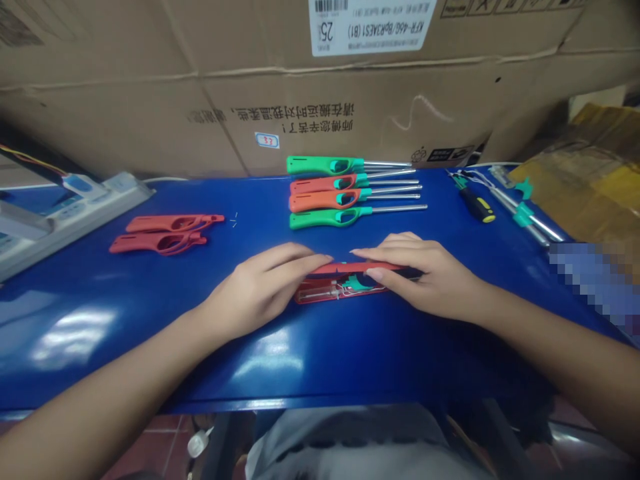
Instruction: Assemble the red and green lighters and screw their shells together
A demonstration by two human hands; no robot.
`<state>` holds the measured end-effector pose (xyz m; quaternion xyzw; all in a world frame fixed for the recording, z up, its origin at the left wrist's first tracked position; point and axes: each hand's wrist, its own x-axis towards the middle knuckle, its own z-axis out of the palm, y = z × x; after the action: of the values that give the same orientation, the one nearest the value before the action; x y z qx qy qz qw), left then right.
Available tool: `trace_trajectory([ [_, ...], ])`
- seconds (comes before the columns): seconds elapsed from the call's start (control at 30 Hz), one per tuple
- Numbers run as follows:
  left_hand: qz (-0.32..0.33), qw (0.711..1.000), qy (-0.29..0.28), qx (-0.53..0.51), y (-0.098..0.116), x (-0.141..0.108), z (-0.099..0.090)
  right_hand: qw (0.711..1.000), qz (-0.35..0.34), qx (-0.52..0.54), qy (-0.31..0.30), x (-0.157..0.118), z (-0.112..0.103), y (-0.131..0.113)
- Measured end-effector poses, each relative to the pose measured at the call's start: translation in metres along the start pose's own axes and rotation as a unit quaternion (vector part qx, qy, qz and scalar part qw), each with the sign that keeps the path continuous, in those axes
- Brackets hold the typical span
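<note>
Open red lighter shell lies flat on the blue table, wiring exposed, directly under both hands. Left hand and right hand meet over it, fingers grasping its upper half from either end, apparently to steady it. Green and orange lighters sit beyond, neatly aligned for easy sorting; spare red shells lie left, screwdriver right.

Cardboard carton, power strip, yellow-tipped screwdriver, four long lighters, two red shells, blue table

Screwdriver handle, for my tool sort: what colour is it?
The screwdriver handle is black and yellow, shown best in the head view.
</note>
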<state>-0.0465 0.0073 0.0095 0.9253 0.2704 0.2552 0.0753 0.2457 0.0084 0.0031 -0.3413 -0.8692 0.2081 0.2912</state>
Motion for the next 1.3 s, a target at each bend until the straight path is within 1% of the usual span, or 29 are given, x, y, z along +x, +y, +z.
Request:
trace_trajectory([
  [0.1,0.009,1.000,-0.001,-0.009,0.0022,0.0024,-0.0009,0.999,0.020,0.026,0.003,0.0007,0.0008,-0.0002],
  [0.27,0.007,1.000,-0.019,-0.012,0.0038,0.0059,0.0003,0.999,0.028,0.019,-0.008,0.0012,-0.0002,0.0012],
  [0.4,-0.012,0.998,-0.048,-0.030,0.0029,0.0054,0.0024,0.999,0.023,-0.016,-0.044,0.0024,-0.0017,0.0012],
  [0.53,-0.023,0.995,-0.081,-0.054,0.0023,0.0039,0.0040,0.996,0.034,-0.030,-0.079,0.0026,-0.0014,0.0003],
  [0.67,-0.026,0.993,-0.091,-0.066,0.0031,0.0033,0.0061,0.993,0.040,-0.039,-0.103,0.0012,-0.0009,0.0005],
  [0.73,-0.028,0.993,-0.095,-0.063,0.0035,0.0038,0.0072,0.992,0.033,-0.045,-0.109,0.0005,-0.0006,0.0015],
  [0.83,-0.024,0.992,-0.108,-0.055,0.0033,0.0047,0.0083,0.992,0.015,-0.057,-0.115,0.0000,-0.0001,0.0031],
  [0.97,-0.020,0.992,-0.118,-0.050,0.0033,0.0046,0.0079,0.990,0.015,-0.073,-0.121,0.0002,0.0004,0.0037],
  [1.17,-0.030,0.993,-0.104,-0.054,0.0046,0.0036,0.0069,0.990,0.019,-0.078,-0.117,0.0001,0.0006,0.0029],
  [1.3,-0.034,0.992,-0.105,-0.056,0.0043,0.0041,0.0079,0.991,0.011,-0.072,-0.110,-0.0006,-0.0004,0.0033],
])
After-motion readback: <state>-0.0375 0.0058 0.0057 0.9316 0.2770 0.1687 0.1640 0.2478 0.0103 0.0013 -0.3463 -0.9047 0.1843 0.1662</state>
